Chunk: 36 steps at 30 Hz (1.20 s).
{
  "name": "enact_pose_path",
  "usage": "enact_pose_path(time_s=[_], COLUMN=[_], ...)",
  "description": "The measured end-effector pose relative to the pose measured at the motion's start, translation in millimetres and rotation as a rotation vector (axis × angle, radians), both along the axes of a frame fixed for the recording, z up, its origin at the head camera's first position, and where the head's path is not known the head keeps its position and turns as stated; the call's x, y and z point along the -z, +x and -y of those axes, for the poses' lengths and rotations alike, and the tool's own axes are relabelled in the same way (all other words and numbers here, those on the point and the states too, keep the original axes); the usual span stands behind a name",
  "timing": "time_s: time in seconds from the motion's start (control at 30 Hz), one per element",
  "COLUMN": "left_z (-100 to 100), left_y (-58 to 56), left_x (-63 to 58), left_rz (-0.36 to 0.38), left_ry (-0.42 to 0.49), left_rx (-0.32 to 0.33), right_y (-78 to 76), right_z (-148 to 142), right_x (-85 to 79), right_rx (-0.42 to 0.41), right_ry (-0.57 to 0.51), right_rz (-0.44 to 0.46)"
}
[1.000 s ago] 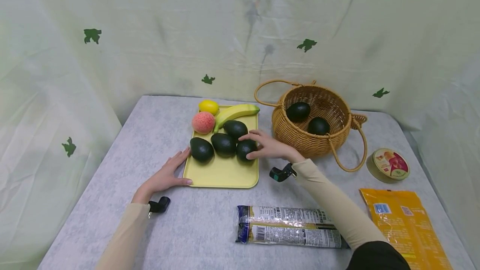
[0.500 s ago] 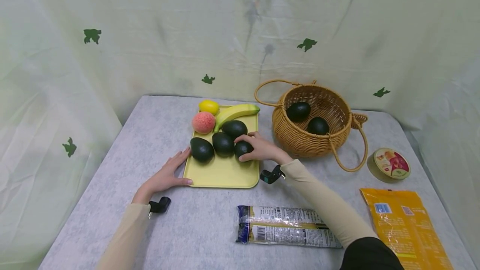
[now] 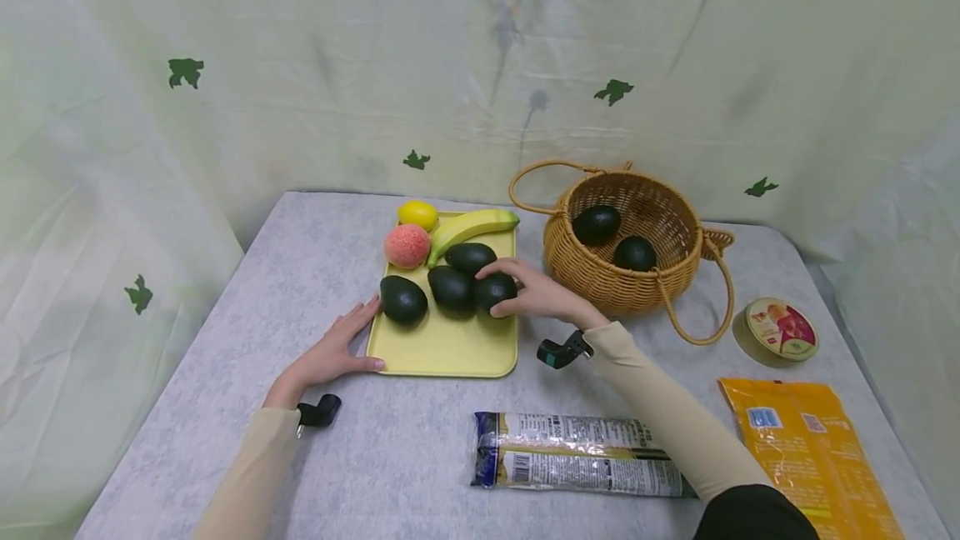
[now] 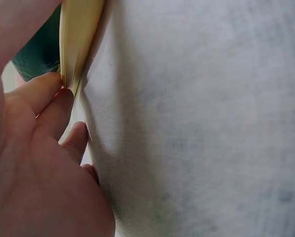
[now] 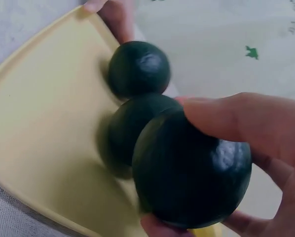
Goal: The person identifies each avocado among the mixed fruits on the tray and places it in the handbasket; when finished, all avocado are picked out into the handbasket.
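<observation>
My right hand (image 3: 542, 292) grips a dark green avocado (image 3: 495, 292) at the right edge of the yellow tray (image 3: 442, 354). In the right wrist view the thumb and fingers wrap around that avocado (image 5: 187, 173), which looks raised off the tray. Two more avocados stand near it, one beside it (image 3: 452, 288) and one behind (image 3: 470, 257). Another avocado (image 3: 403, 300) sits at the tray's left side, close to my left hand (image 3: 333, 354). The left hand's extended fingers (image 4: 44, 94) touch the tray's outer edge in the left wrist view.
A banana (image 3: 472, 226), a peach (image 3: 407, 246) and a lemon (image 3: 417, 214) lie at the tray's back. The wicker basket (image 3: 600, 286) to the right contains two avocados. A long plastic packet (image 3: 577, 452), a round tin (image 3: 780, 330) and an orange bag (image 3: 813, 448) lie nearer.
The right hand first reached further left around the rightmost avocado, then came back slightly right with the avocado in its grip. The left hand has stayed at the tray edge.
</observation>
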<state>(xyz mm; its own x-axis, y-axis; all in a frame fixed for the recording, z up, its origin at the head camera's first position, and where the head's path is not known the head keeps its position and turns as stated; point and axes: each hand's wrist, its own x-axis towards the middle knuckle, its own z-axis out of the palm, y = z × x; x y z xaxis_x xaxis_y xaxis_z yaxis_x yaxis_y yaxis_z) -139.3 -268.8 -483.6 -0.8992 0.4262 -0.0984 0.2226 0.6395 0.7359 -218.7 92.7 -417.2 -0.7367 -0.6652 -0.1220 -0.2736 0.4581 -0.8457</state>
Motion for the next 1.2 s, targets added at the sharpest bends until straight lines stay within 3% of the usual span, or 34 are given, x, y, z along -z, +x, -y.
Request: enact_pose_path(time_s=[0.17, 0.5, 0.83, 1.2], left_z=[-0.4, -0.9, -0.6, -2.2], left_y=[0.7, 1.0, 0.6, 1.4], left_x=[-2.5, -3.6, -3.4, -3.1], left_rz=[-0.019, -0.018, -0.017, -0.017], left_ry=[0.021, 0.023, 0.017, 0.025], left_rx=[0.013, 0.013, 0.012, 0.006], right_y=[2.7, 10.9, 7.7, -2.1], right_z=[-11.8, -38.2, -78.7, -125.0], right_x=[-12.8, -42.8, -65.7, -74.6], right_rx=[0.009, 0.099, 0.161, 0.330], right_ry=[-0.137, -0.308, -0.391, -0.433], right_rz=[0.043, 0.139, 0.123, 0.047])
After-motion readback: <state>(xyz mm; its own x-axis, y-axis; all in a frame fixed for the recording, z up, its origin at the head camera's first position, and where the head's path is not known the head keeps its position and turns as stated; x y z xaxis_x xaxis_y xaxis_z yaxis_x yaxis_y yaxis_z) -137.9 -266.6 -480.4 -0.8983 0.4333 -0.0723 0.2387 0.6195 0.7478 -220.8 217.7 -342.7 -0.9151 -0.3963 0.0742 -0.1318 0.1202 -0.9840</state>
